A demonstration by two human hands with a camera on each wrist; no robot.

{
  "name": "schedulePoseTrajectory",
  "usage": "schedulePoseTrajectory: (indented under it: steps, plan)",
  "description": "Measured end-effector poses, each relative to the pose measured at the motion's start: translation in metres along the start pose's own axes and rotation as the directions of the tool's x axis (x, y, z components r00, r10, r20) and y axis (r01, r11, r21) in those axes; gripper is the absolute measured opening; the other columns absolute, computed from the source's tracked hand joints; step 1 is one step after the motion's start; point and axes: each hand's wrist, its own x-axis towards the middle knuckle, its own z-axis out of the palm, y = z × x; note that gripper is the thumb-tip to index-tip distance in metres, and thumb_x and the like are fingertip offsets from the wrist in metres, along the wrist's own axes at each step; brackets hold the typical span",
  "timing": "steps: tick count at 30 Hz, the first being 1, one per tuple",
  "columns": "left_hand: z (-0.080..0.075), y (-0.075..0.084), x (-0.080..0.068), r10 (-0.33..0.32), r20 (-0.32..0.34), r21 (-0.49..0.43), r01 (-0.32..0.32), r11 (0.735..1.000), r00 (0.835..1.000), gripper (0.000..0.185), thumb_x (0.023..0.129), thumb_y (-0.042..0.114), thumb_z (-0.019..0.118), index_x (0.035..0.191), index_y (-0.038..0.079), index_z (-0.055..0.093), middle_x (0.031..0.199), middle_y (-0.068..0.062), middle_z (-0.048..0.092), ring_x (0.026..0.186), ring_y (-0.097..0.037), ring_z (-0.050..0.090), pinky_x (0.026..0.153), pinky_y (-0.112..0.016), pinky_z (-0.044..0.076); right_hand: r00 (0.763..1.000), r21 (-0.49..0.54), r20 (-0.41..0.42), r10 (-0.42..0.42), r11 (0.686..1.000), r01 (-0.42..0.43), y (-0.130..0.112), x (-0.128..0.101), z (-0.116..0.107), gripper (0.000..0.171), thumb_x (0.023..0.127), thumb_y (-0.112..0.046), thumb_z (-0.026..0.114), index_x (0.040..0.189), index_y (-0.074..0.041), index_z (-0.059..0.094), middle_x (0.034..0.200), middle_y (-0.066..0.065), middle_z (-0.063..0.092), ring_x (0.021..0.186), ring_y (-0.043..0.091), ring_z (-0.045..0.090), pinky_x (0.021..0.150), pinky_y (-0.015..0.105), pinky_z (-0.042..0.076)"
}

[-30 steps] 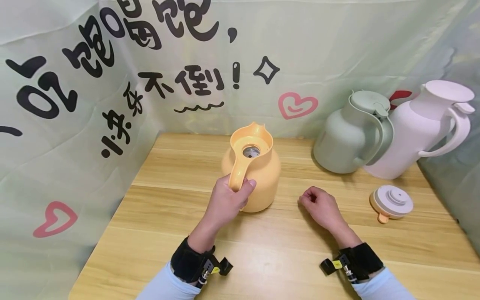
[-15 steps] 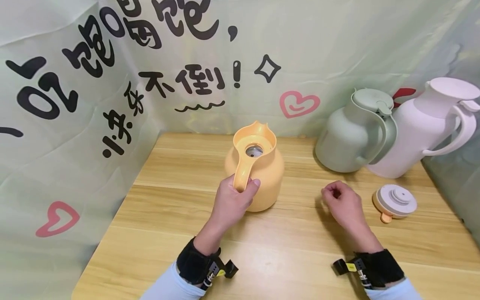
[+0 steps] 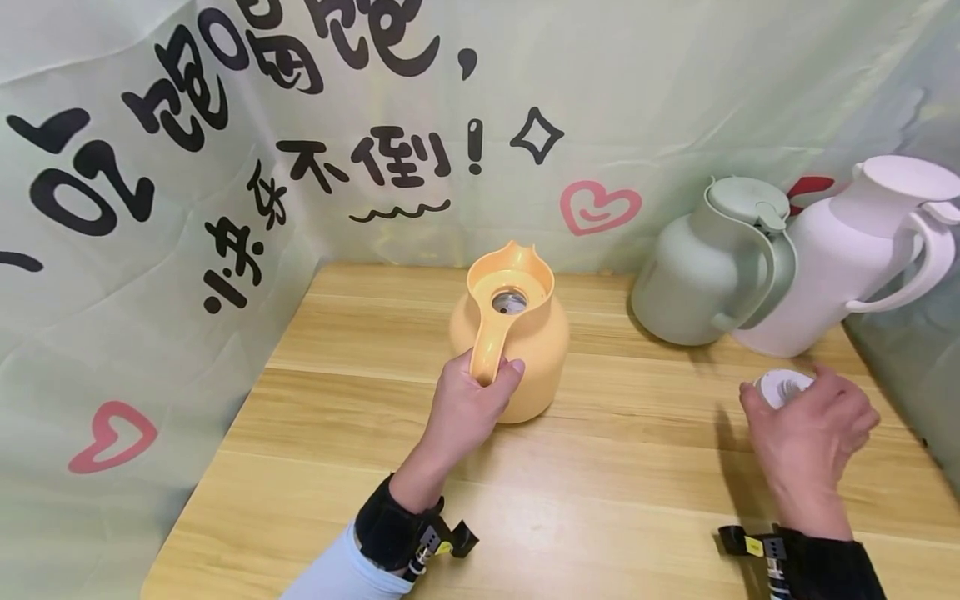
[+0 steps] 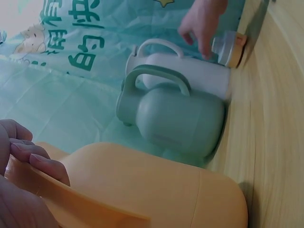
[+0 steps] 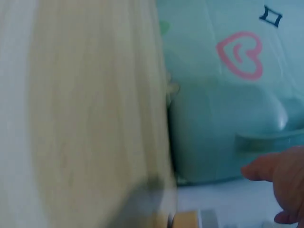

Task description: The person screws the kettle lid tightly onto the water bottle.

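Left hand (image 3: 468, 400) clamps yellow jug (image 3: 517, 350) handle. Right hand (image 3: 813, 425) spread above lid (image 3: 780, 385), not grasping. Pinch lid rim squarely; keep jug steady.

A staged recording corner rather than a lived-in room: a pale green printed cloth backdrop (image 3: 637, 92) with black lettering and pink hearts hangs close around a small wooden bench (image 3: 600, 492), where three pastel jugs stand like display props at the far side.
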Motion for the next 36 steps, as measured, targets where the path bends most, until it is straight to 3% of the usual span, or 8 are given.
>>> schedulePoseTrajectory:
  steps: [3, 6, 10, 13, 20, 27, 36]
  plan:
    - [-0.001, 0.001, 0.0, 0.002, 0.0, 0.003, -0.002, 1.0, 1.0, 0.029, 0.091, 0.024, 0.067, 0.07, 0.009, 0.055, 0.052, 0.0, 0.041, 0.046, -0.012, 0.036, 0.044, -0.024, 0.028, 0.996, -0.057, 0.027, 0.081, 0.995, -0.08, 0.01, 0.001, -0.001, 0.09, 0.076, -0.037, 0.076, 0.141, 0.004, 0.03, 0.139, 0.037, 0.027, 0.126, 0.056, 0.024, 0.097, 0.07, 0.02]
    - [-0.001, 0.001, -0.001, 0.007, 0.004, -0.004, -0.007, 1.0, 1.0, 0.029, 0.092, 0.024, 0.066, 0.07, 0.009, 0.055, 0.051, -0.001, 0.041, 0.045, -0.012, 0.036, 0.044, -0.024, 0.028, 0.977, -0.122, 0.099, 0.187, 0.977, -0.174, 0.019, 0.003, -0.002, 0.099, 0.077, -0.045, 0.072, 0.146, 0.004, 0.018, 0.14, 0.04, 0.024, 0.124, 0.062, 0.026, 0.095, 0.072, 0.022]
    - [-0.001, 0.001, -0.001, 0.004, 0.007, -0.004, -0.004, 1.0, 1.0, 0.029, 0.092, 0.024, 0.066, 0.07, 0.009, 0.055, 0.051, -0.001, 0.041, 0.045, -0.012, 0.036, 0.043, -0.024, 0.028, 0.923, -0.198, 0.229, 0.309, 0.943, -0.266, 0.026, 0.007, -0.004, 0.109, 0.08, -0.053, 0.066, 0.149, 0.001, 0.0, 0.132, 0.049, 0.03, 0.118, 0.067, 0.029, 0.093, 0.071, 0.024]
    - [-0.001, 0.0, -0.001, -0.003, 0.006, -0.007, 0.003, 1.0, 1.0, 0.029, 0.092, 0.024, 0.066, 0.07, 0.009, 0.055, 0.051, -0.001, 0.041, 0.044, -0.012, 0.036, 0.043, -0.024, 0.028, 0.89, -0.225, 0.298, 0.346, 0.931, -0.287, 0.03, 0.01, -0.005, 0.112, 0.081, -0.054, 0.064, 0.149, 0.0, -0.007, 0.13, 0.052, 0.031, 0.119, 0.067, 0.029, 0.092, 0.07, 0.024]
    - [-0.002, 0.001, -0.002, -0.003, 0.002, -0.005, 0.003, 1.0, 1.0, 0.028, 0.092, 0.023, 0.066, 0.07, 0.009, 0.056, 0.051, -0.001, 0.042, 0.045, -0.012, 0.036, 0.043, -0.024, 0.028, 0.892, -0.196, 0.322, 0.319, 0.944, -0.266, 0.031, 0.008, 0.001, 0.118, 0.075, -0.056, 0.071, 0.148, 0.009, 0.006, 0.134, 0.046, 0.031, 0.121, 0.063, 0.029, 0.092, 0.067, 0.028]
    - [-0.002, 0.001, -0.002, -0.008, 0.005, 0.007, 0.008, 1.0, 1.0, 0.028, 0.092, 0.025, 0.066, 0.07, 0.009, 0.056, 0.052, -0.001, 0.041, 0.045, -0.013, 0.036, 0.044, -0.024, 0.029, 0.879, -0.247, 0.372, 0.299, 0.944, -0.217, 0.029, 0.01, 0.004, 0.112, 0.072, -0.066, 0.07, 0.131, 0.02, 0.03, 0.118, 0.043, 0.037, 0.106, 0.057, 0.035, 0.08, 0.059, 0.032]
    - [-0.002, 0.002, -0.001, -0.004, 0.012, -0.004, 0.004, 1.0, 1.0, 0.028, 0.092, 0.025, 0.066, 0.07, 0.009, 0.057, 0.051, -0.002, 0.042, 0.045, -0.013, 0.037, 0.044, -0.025, 0.029, 0.863, -0.1, 0.471, 0.182, 0.983, -0.152, 0.015, 0.003, 0.015, 0.112, 0.073, -0.059, 0.076, 0.141, 0.011, 0.021, 0.122, 0.039, 0.041, 0.105, 0.053, 0.042, 0.077, 0.054, 0.033]
